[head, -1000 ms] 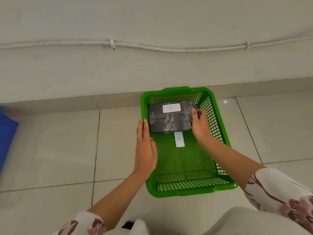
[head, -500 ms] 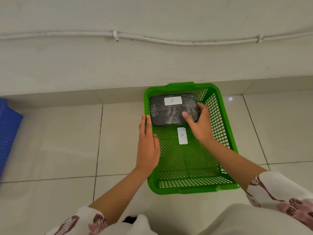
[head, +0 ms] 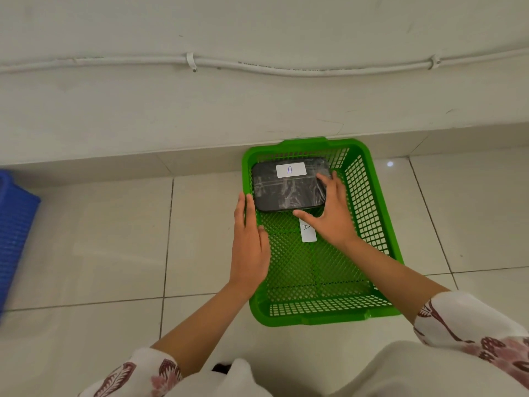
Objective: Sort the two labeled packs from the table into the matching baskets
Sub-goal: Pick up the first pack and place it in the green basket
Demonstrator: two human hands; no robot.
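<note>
A black wrapped pack [head: 286,191] with a white label "A" [head: 290,169] lies flat at the far end of the green mesh basket [head: 382,224]. A white tag marked "A" [head: 307,232] lies on the basket's floor just in front of the pack. My right hand [head: 333,216] is spread over the pack's near right corner, fingertips on its top and thumb along its near edge. My left hand [head: 249,245] lies flat with straight fingers against the basket's left rim, holding nothing. No second pack is in view.
The green basket stands on pale floor tiles against a low ledge below a white wall with a cable. Part of a blue basket [head: 15,230] shows at the far left edge. Patterned sleeves and pale clothing fill the bottom of the view.
The pack has slid to the basket's far end and lies flat. My right hand has loosened from a grip on its right edge to a spread touch. My left hand stays at the rim.
</note>
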